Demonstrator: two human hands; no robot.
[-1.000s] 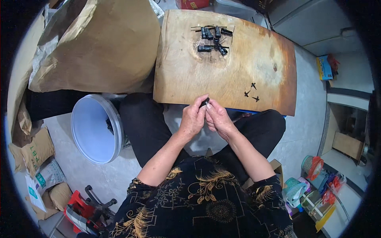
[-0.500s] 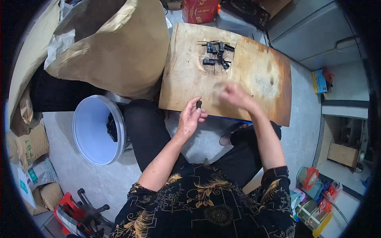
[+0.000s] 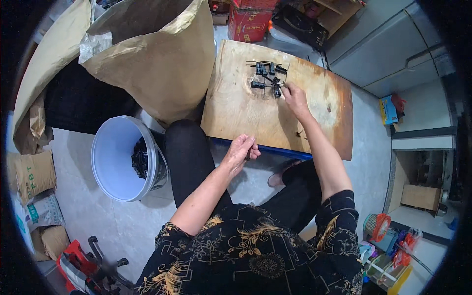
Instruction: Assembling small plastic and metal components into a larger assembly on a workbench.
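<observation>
A wooden board (image 3: pixel 246 113) lies in front of my knees. Several small black parts with thin wire leads (image 3: pixel 267 78) lie in a cluster at its far side. My right hand (image 3: pixel 295 98) reaches out to that cluster, fingertips touching a part at its right edge. My left hand (image 3: pixel 241 151) hovers by the board's near edge, fingers curled around a small dark part that is mostly hidden. Two tiny black pieces (image 3: pixel 300 133) rest on the board near my right forearm.
A white bucket (image 3: pixel 118 160) with black parts inside stands at my left on the floor. A big brown paper sack (image 3: pixel 157 59) stands behind it. Red boxes (image 3: pixel 250 19) sit beyond the board. Sacks and a red tool lie at lower left; a cabinet is to the right.
My hands, joined together near the board's front edge a second ago, have separated. The right hand stretched forward to the cluster of parts; the left stayed near the edge holding its part.
</observation>
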